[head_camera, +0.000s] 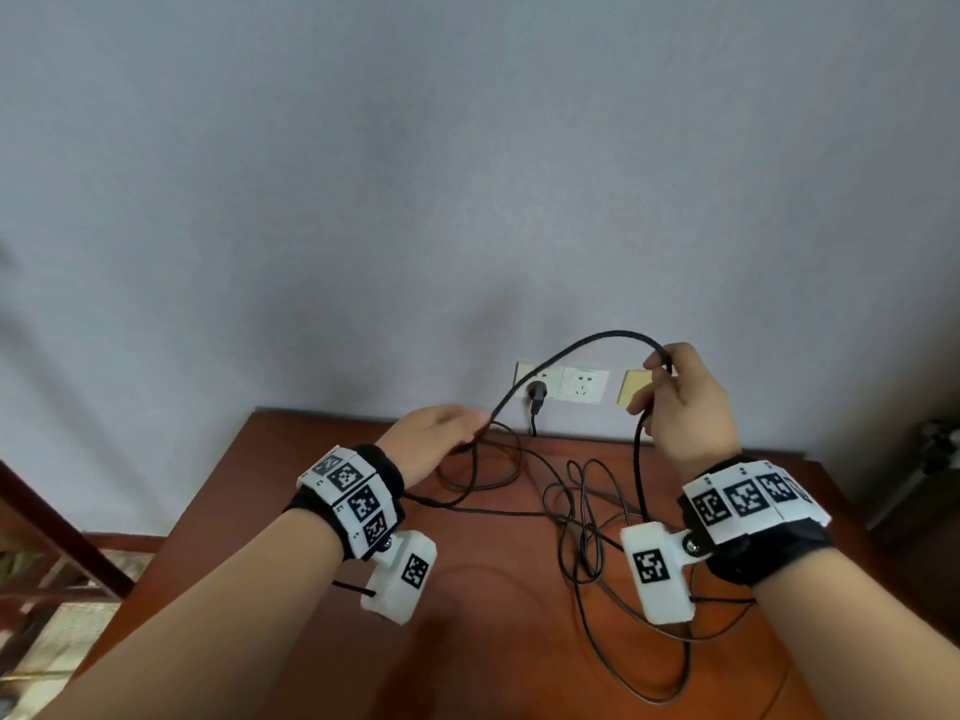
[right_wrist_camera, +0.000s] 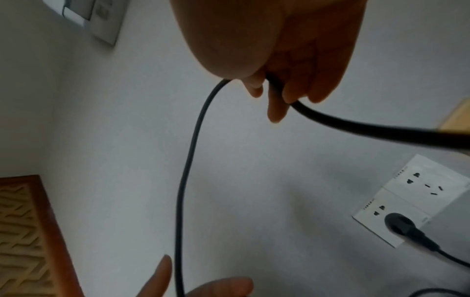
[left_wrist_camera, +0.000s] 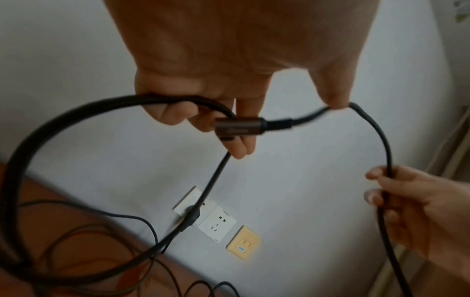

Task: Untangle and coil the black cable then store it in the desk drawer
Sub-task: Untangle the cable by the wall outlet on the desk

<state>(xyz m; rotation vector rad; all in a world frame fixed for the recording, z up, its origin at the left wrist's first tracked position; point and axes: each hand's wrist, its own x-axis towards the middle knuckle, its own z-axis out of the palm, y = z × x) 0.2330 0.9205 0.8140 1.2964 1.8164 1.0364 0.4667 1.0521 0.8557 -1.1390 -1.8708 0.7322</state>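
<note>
A black cable (head_camera: 587, 339) arcs in the air between my two hands above the reddish-brown desk (head_camera: 467, 641). My left hand (head_camera: 441, 433) grips a loop of the cable together with its brown metal connector (left_wrist_camera: 237, 127), fingers curled round them. My right hand (head_camera: 675, 402) is held higher, near the wall, and pinches the cable (right_wrist_camera: 189, 170) between thumb and fingers (right_wrist_camera: 277, 112). From there the cable hangs down to a loose tangle (head_camera: 571, 517) of thin black loops lying on the desk. No drawer is in view.
White wall sockets (head_camera: 584, 384) sit just behind the desk, with a black plug (head_camera: 536, 394) in the left one and a yellow plate (head_camera: 636, 387) beside them. A dark wooden frame (head_camera: 62, 537) stands to the left; a grey object (head_camera: 930, 470) stands at far right.
</note>
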